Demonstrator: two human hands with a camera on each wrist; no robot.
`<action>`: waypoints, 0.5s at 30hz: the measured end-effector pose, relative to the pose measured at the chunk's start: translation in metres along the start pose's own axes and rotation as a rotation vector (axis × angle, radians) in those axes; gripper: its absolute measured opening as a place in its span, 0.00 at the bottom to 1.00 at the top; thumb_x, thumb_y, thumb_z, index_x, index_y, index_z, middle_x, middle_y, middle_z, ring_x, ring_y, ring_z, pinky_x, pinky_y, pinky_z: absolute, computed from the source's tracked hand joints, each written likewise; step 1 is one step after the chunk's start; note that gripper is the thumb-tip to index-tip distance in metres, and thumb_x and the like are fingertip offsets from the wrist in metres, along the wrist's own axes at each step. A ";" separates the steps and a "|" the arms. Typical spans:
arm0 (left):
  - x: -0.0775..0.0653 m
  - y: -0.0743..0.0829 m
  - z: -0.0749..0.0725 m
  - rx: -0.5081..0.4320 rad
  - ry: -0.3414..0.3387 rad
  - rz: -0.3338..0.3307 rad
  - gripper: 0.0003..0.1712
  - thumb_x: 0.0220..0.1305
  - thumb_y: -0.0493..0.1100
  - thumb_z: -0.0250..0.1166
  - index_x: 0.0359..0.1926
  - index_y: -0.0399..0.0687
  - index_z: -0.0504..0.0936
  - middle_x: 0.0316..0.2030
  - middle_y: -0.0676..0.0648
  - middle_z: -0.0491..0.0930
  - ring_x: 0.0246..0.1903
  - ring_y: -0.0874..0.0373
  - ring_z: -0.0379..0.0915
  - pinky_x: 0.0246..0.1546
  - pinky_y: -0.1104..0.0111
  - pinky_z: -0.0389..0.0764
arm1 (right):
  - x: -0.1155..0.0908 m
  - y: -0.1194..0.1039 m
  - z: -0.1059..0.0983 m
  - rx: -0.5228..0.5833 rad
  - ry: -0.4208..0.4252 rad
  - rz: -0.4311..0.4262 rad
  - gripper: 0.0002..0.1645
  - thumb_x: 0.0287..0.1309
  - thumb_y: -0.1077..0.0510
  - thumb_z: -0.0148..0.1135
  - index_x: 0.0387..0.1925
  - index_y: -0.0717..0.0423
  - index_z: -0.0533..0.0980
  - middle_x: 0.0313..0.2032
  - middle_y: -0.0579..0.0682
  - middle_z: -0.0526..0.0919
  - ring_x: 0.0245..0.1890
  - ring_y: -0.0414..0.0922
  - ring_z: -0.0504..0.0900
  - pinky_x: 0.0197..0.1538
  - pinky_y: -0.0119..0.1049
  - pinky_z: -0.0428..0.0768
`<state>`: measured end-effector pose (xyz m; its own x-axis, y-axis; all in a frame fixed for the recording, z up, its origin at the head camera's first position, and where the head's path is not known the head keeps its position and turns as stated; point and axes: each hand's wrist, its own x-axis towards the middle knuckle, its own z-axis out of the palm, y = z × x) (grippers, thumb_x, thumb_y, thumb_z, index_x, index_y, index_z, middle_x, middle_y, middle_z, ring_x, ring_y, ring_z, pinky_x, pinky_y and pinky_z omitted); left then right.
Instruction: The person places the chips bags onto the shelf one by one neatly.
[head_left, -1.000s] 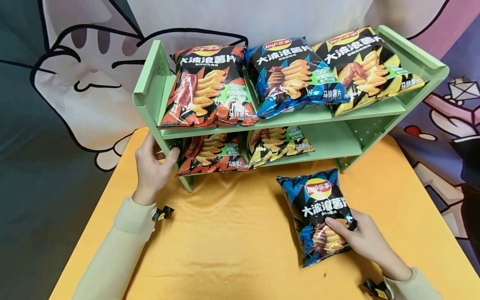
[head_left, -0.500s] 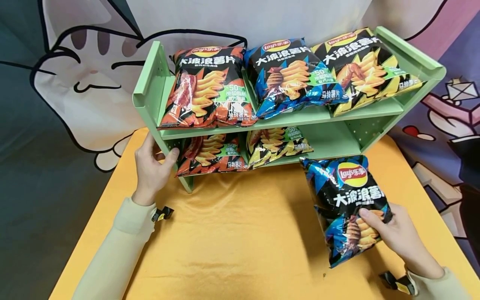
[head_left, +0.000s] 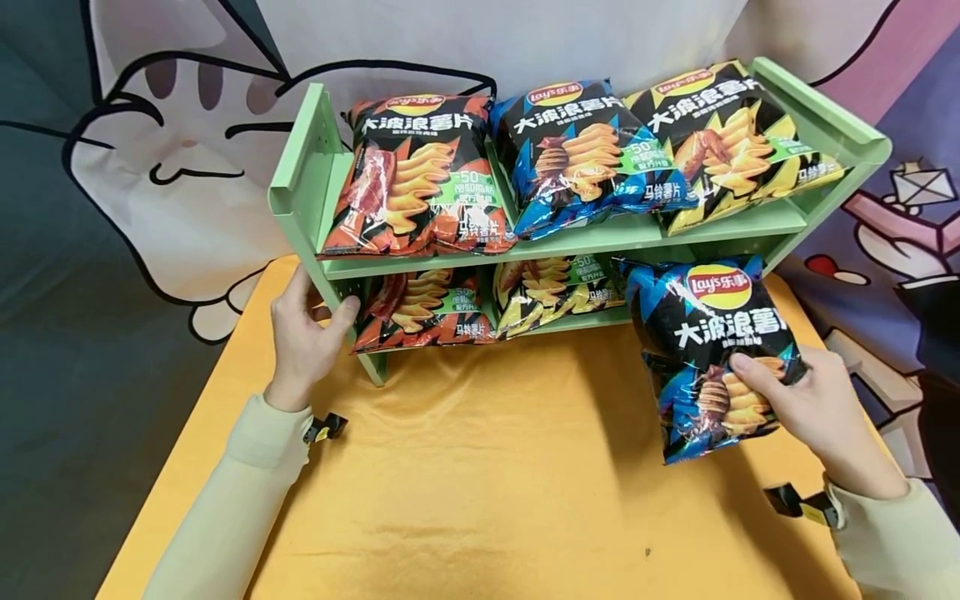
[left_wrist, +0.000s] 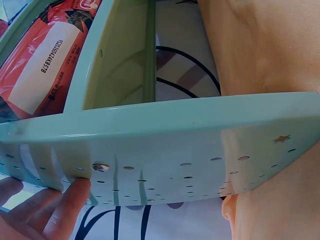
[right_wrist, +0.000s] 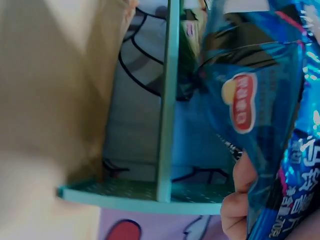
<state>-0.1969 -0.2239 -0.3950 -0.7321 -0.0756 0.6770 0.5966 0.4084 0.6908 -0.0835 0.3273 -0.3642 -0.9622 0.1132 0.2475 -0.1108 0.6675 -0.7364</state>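
Note:
A blue-and-black bag of potato chips (head_left: pixel 708 350) is held up by my right hand (head_left: pixel 821 408), thumb across its front and fingers behind its right edge. It overlaps the lower right compartment of a green two-tier shelf rack (head_left: pixel 298 171). The right wrist view shows the bag's shiny blue back (right_wrist: pixel 270 85) and my curled fingers (right_wrist: pixel 235 212) against it. At the rack's left end, my left hand (head_left: pixel 306 337) grips the side panel between thumb and fingers. Its fingertips (left_wrist: pixel 75 195) lie on the perforated outer face in the left wrist view.
On the upper tier lie a red chip bag (head_left: pixel 416 179), a blue one (head_left: pixel 585 158) and a yellow one (head_left: pixel 731 142). Below are another red bag (head_left: pixel 423 312) and a yellow bag (head_left: pixel 551 296). Orange cloth (head_left: pixel 465 467) covers the table; a cartoon backdrop (head_left: pixel 180 167) hangs behind.
My right hand has lifted the blue chip bag off the table, carrying it right, then up and forward to the rack's lower right. My left hand stays at the side panel.

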 end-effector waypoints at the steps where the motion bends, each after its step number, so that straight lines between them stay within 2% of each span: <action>1: 0.000 0.000 0.000 0.001 0.000 0.000 0.31 0.57 0.46 0.66 0.64 0.51 0.81 0.38 0.32 0.87 0.35 0.77 0.84 0.28 0.83 0.81 | 0.003 -0.001 -0.002 -0.032 0.014 -0.011 0.15 0.61 0.59 0.72 0.20 0.55 0.79 0.12 0.32 0.72 0.15 0.33 0.68 0.20 0.30 0.63; 3: 0.000 0.000 0.000 0.004 -0.001 -0.001 0.31 0.57 0.46 0.66 0.64 0.51 0.81 0.38 0.32 0.87 0.35 0.78 0.83 0.28 0.83 0.81 | 0.010 -0.005 -0.005 -0.095 0.031 -0.047 0.20 0.58 0.57 0.74 0.17 0.53 0.75 0.10 0.32 0.67 0.13 0.31 0.63 0.19 0.31 0.60; 4: 0.000 0.000 0.000 0.006 -0.004 0.000 0.31 0.57 0.46 0.66 0.64 0.51 0.81 0.37 0.33 0.87 0.35 0.78 0.83 0.28 0.83 0.82 | 0.013 -0.006 -0.006 -0.124 0.041 -0.079 0.17 0.57 0.57 0.76 0.19 0.52 0.77 0.10 0.32 0.67 0.13 0.31 0.63 0.20 0.31 0.59; 7: 0.000 0.000 0.000 0.012 -0.002 0.003 0.30 0.58 0.46 0.66 0.64 0.51 0.81 0.37 0.33 0.87 0.34 0.78 0.83 0.28 0.83 0.81 | 0.024 -0.013 -0.008 -0.210 0.082 -0.170 0.26 0.53 0.54 0.78 0.14 0.50 0.68 0.11 0.36 0.56 0.12 0.33 0.55 0.21 0.35 0.53; 9: 0.001 0.000 0.000 0.012 -0.004 0.006 0.30 0.58 0.46 0.66 0.64 0.51 0.81 0.36 0.32 0.87 0.34 0.77 0.83 0.27 0.83 0.81 | 0.030 -0.016 -0.009 -0.264 0.093 -0.208 0.28 0.53 0.52 0.79 0.14 0.49 0.66 0.13 0.38 0.56 0.13 0.35 0.55 0.22 0.35 0.52; 11: 0.001 0.001 0.000 0.010 -0.001 0.006 0.30 0.57 0.46 0.66 0.64 0.51 0.81 0.36 0.32 0.87 0.34 0.76 0.83 0.27 0.83 0.81 | 0.035 -0.020 -0.008 -0.322 0.104 -0.217 0.34 0.52 0.48 0.79 0.12 0.50 0.60 0.14 0.40 0.54 0.13 0.36 0.54 0.22 0.35 0.51; 15: 0.000 0.001 0.001 0.001 0.002 0.002 0.31 0.57 0.46 0.66 0.64 0.50 0.81 0.35 0.32 0.87 0.34 0.76 0.84 0.27 0.84 0.80 | 0.046 -0.028 -0.008 -0.402 0.091 -0.195 0.36 0.53 0.43 0.77 0.14 0.50 0.60 0.13 0.44 0.56 0.13 0.39 0.54 0.23 0.37 0.51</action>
<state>-0.1970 -0.2230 -0.3945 -0.7301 -0.0763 0.6791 0.5979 0.4098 0.6889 -0.1224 0.3195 -0.3276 -0.9051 0.0091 0.4251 -0.1656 0.9133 -0.3720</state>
